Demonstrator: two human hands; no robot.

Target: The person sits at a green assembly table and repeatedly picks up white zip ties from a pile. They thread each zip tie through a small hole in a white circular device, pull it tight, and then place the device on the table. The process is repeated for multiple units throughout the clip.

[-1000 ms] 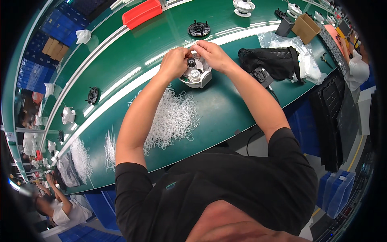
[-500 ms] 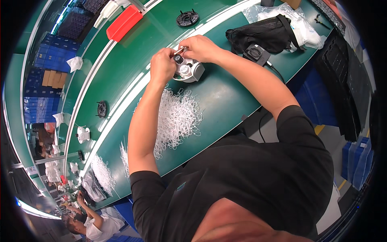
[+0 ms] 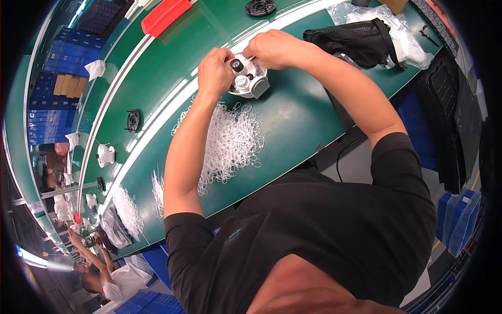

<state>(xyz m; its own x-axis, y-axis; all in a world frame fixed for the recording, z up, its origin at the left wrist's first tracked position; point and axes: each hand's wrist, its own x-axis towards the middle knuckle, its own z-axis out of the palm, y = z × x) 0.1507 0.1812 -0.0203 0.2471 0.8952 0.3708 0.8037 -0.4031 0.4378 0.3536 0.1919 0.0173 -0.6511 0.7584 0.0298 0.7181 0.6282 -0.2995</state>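
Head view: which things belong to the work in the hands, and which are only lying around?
In use:
- left hand
- right hand
- white round part, held by both
- pile of white loops, close by

Lying about:
- red tray
- black mesh bag
- black disc
- clear plastic bags

Bright overhead light, glare streaks on green bench (image 3: 157,78); heavy fisheye bending, dark vignetted rim.

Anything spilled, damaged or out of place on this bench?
Nothing stands out. Both hands, left hand and right hand, hold the white round part on the green bench; the white ties lie in a loose pile beside it.
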